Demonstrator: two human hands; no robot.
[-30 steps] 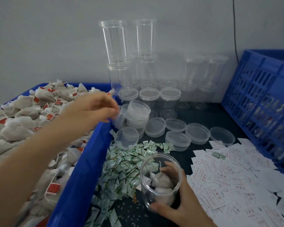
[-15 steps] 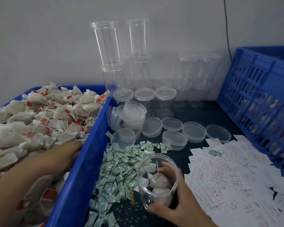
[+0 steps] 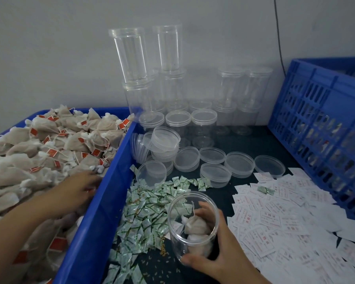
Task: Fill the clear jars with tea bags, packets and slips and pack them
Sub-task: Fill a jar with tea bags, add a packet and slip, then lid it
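One jar (image 3: 178, 240) sits on dark table (image 3: 250, 141), right fingers (image 3: 194, 262) gripping; left fingers' (image 3: 88, 181) hold unclear.

I see the blue bin wall (image 3: 103, 212) dividing the tea bags (image 3: 49, 144) from the bench (image 3: 260, 140); room lies only above its rim. Lids (image 3: 211, 155) and stacked jars (image 3: 131, 58) crowd the back, and the blue crate (image 3: 316, 119) walls the right. The near jar (image 3: 178, 242) has its mouth open upward.

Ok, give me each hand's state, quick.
Left hand: on the tea bags, grip cannot be told.
Right hand: holding the jar.
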